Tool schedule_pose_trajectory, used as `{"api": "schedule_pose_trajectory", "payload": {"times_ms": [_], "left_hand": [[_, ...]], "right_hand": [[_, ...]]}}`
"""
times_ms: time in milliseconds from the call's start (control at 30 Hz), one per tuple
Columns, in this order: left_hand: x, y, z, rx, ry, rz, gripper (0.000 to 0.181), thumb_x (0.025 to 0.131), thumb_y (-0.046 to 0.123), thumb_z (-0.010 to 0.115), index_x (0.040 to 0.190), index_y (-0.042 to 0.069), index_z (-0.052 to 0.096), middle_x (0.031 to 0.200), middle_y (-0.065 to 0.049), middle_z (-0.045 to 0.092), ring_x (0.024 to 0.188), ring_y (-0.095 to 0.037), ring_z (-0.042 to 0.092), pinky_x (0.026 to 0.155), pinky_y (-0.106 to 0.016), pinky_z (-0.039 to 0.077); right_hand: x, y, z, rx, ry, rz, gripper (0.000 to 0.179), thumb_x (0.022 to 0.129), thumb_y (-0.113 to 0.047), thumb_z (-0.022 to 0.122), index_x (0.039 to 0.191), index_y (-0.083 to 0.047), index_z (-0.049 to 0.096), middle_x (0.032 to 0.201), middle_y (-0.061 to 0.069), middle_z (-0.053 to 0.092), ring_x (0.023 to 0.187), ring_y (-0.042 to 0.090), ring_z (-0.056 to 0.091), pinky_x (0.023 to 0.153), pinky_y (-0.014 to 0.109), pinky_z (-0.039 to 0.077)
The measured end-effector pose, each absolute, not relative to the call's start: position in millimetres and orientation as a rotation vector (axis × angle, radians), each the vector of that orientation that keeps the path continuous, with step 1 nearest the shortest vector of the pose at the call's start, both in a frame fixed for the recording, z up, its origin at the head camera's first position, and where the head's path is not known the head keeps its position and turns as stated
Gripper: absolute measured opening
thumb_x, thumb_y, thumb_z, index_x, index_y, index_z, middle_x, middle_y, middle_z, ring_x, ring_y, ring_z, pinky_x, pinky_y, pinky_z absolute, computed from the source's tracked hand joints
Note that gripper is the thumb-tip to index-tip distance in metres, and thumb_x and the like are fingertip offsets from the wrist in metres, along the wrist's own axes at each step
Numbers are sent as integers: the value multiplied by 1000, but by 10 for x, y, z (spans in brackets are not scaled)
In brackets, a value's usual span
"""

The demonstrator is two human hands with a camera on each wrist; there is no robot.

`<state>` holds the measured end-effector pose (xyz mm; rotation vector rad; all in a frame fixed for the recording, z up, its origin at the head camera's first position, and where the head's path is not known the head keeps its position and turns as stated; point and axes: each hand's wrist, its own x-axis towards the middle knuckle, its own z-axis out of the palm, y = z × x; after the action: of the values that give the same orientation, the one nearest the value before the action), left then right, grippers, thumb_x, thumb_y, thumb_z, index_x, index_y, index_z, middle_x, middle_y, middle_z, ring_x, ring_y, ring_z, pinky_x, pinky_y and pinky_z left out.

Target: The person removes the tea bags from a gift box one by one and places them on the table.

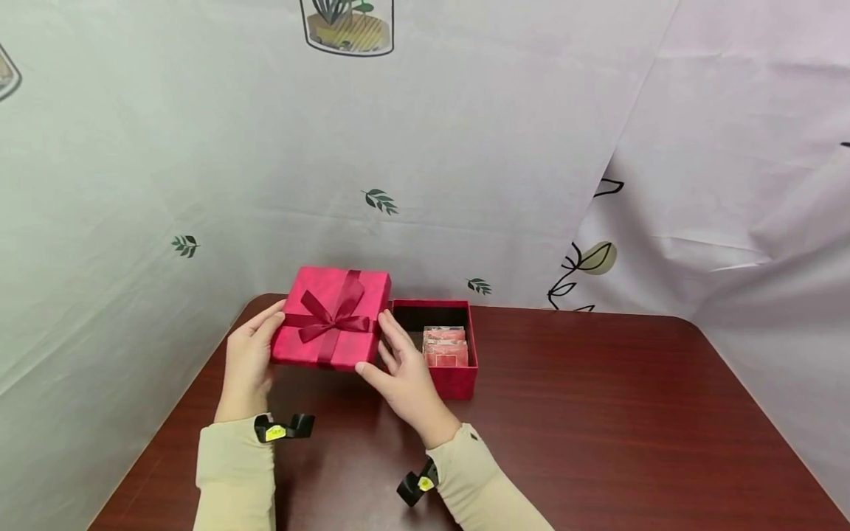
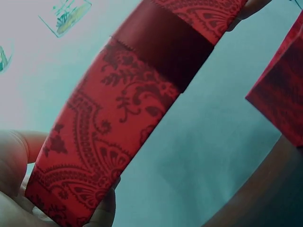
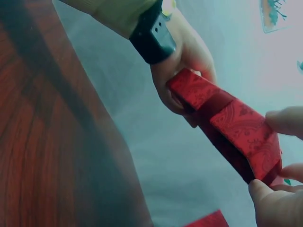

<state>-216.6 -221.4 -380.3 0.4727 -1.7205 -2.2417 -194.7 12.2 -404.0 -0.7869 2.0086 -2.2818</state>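
— Holding what, mid-frame?
— Red paisley-patterned lid (image 1: 332, 317), dark ribbon bow on top, tilted above the table (image 1: 598, 413). Left hand (image 1: 249, 361) and right hand (image 1: 401, 372) grip opposite edges, fingers curled round them.
— And beside it?
— Open red box (image 1: 451, 380), right of it.

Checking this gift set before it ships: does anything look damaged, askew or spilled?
Nothing stands out. Both hands hold the red lid, bow tied and neat, tilted above the table. The open box sits upright with packets stacked inside.
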Motion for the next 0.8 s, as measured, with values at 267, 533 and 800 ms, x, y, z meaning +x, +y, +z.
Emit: {"api": "schedule_pose_trajectory", "payload": {"times_ms": [267, 533, 800], "left_hand": [[-2226, -2367, -3942, 637, -1711, -2201, 45, 100, 27, 64, 142, 10, 60, 122, 3, 64, 102, -6, 62, 78, -13, 54], [-2303, -2490, -4198, 734, -1874, -2077, 47, 102, 31, 60, 143, 9, 58, 130, 2, 64, 119, -10, 55, 87, -14, 49], [-2361, -2488, -4386, 731, -1974, -2028, 45, 104, 26, 53, 145, 6, 55, 150, -16, 50, 137, -20, 46, 106, -22, 43]], "right_hand": [[-1905, -122, -4144, -721, 2187, -2184, 69, 96, -5, 68, 156, 1, 33, 165, 12, 26, 150, 27, 29, 111, 37, 38], [-1853, -352, -4337, -647, 2373, -2030, 64, 101, -7, 60, 157, 1, 30, 166, 13, 23, 150, 26, 28, 112, 38, 37], [-1916, -468, -4530, -497, 2419, -1997, 58, 103, -4, 52, 156, 4, 30, 165, 16, 23, 151, 29, 27, 113, 40, 36]]}}
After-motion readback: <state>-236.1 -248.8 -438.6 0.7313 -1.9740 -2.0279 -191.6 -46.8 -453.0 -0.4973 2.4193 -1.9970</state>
